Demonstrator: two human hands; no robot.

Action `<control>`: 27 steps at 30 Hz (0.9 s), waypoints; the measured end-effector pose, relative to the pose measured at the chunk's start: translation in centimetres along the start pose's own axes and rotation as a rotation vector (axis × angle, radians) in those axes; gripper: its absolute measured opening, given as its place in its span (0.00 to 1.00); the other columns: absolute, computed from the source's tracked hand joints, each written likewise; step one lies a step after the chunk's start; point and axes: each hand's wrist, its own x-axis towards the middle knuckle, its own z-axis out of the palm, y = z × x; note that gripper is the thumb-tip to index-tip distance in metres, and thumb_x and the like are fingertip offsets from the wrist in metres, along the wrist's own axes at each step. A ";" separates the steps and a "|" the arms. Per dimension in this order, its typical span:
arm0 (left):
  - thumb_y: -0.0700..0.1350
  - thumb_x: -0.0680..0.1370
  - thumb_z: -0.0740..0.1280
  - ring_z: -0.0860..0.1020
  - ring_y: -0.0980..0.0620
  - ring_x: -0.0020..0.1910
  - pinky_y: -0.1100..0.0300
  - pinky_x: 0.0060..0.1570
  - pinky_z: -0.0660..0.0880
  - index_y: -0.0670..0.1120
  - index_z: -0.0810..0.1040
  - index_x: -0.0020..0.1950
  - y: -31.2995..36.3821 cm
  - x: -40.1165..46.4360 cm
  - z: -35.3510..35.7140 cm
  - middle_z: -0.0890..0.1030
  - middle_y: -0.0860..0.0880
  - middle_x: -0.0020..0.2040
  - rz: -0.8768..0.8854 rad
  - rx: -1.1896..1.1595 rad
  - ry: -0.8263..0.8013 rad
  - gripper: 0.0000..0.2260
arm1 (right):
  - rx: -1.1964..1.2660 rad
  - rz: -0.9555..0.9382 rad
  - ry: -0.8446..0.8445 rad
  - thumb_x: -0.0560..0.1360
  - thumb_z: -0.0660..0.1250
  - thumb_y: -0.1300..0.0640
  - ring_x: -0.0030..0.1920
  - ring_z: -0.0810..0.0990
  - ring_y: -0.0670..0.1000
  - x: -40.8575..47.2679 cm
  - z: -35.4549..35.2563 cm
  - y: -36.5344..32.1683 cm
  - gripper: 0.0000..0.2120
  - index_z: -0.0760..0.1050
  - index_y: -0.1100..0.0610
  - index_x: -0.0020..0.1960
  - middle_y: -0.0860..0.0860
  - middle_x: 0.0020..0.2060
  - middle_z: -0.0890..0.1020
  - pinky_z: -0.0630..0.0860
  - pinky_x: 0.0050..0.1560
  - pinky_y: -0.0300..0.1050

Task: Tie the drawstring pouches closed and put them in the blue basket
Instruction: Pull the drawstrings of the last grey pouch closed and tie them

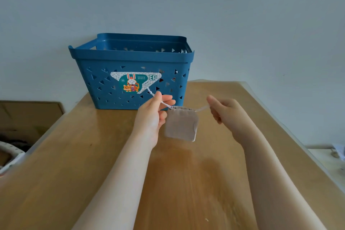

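Two bare forearms reach out over the wooden worktop [74, 164]. The left hand [155, 114] pinches one end of the white drawstring [158, 100], and the right hand [222, 108] pinches the other end. The beige pouch [181, 124] hangs between them above the worktop, just in front of the blue basket [97, 78]

head-worn view, down over table [74, 164]

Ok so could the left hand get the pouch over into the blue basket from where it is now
Probably yes. The left hand pinches the drawstring just in front of the blue basket, whose top is open, with nothing between; the right hand would have to release its cord end.
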 end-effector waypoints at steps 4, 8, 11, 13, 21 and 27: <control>0.52 0.82 0.56 0.64 0.57 0.22 0.68 0.23 0.61 0.44 0.74 0.38 0.2 -0.2 -0.3 0.83 0.47 0.37 -0.147 -0.267 -0.087 0.17 | 0.961 0.230 0.036 0.77 0.63 0.53 0.38 0.75 0.49 -0.2 1.3 -0.4 0.17 0.69 0.56 0.31 0.50 0.33 0.75 0.73 0.44 0.42; 0.52 0.82 0.55 0.69 0.57 0.24 0.67 0.26 0.65 0.46 0.70 0.34 -0.2 -0.2 -0.2 0.83 0.48 0.36 -0.182 -0.314 -0.109 0.19 | 1.541 0.330 -0.015 0.76 0.64 0.52 0.50 0.80 0.50 -0.7 2.8 -0.7 0.24 0.69 0.54 0.22 0.52 0.37 0.84 0.71 0.57 0.47; 0.53 0.82 0.55 0.70 0.57 0.25 0.67 0.28 0.65 0.46 0.67 0.33 -0.4 0.2 -0.3 0.82 0.49 0.34 -0.188 -0.324 -0.096 0.20 | 1.584 0.334 0.010 0.78 0.62 0.50 0.45 0.83 0.49 -0.6 3.5 -0.2 0.24 0.69 0.55 0.24 0.51 0.36 0.84 0.74 0.52 0.47; 0.53 0.82 0.54 0.70 0.57 0.25 0.67 0.28 0.65 0.46 0.67 0.33 -0.4 0.5 -0.5 0.82 0.49 0.33 -0.189 -0.327 -0.086 0.20 | 1.567 0.332 0.011 0.78 0.61 0.49 0.37 0.82 0.48 -0.4 3.7 0.2 0.23 0.70 0.55 0.26 0.49 0.31 0.81 0.75 0.47 0.43; 0.52 0.82 0.54 0.77 0.53 0.40 0.60 0.49 0.70 0.46 0.66 0.33 -0.8 1.6 -1.2 0.79 0.50 0.32 -0.102 -0.249 0.093 0.19 | 1.469 0.425 0.073 0.81 0.55 0.50 0.24 0.66 0.47 0.0 2.8 1.3 0.21 0.60 0.53 0.30 0.47 0.23 0.63 0.73 0.35 0.41; 0.52 0.83 0.53 0.82 0.52 0.33 0.55 0.45 0.76 0.44 0.64 0.33 0.0 0.8 -0.4 0.69 0.49 0.26 0.000 -0.526 0.012 0.20 | 1.400 0.441 0.070 0.81 0.56 0.51 0.23 0.65 0.47 0.2 3.9 1.1 0.20 0.61 0.54 0.31 0.48 0.23 0.64 0.76 0.31 0.39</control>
